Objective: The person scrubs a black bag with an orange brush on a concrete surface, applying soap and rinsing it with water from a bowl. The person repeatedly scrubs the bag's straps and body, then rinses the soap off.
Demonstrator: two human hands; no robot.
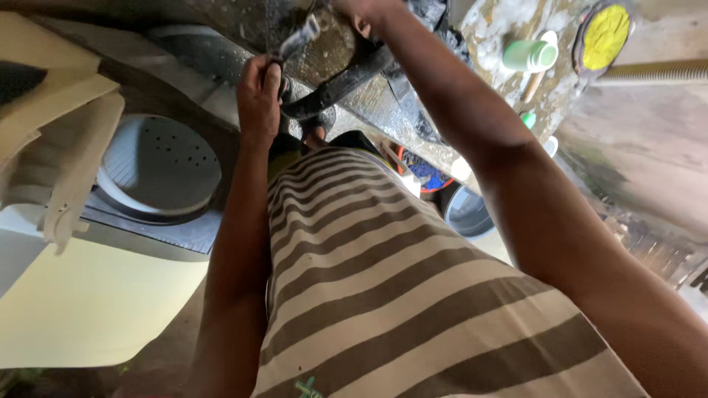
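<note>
At the top of the head view, both hands worked on a soapy black pan lying on a wet, sudsy washing slab. The left hand was curled shut around the pan's dark handle, steadying it. The right hand was cut by the frame edge, so I could not tell its grip; it seemed pressed onto the pan near a grey scrubber. By my reading, the scrubbing step was under way. The next move would call for a firm hold on the slippery handle. A green cup lay nearby, and a washing machine tub sat below left.
</note>
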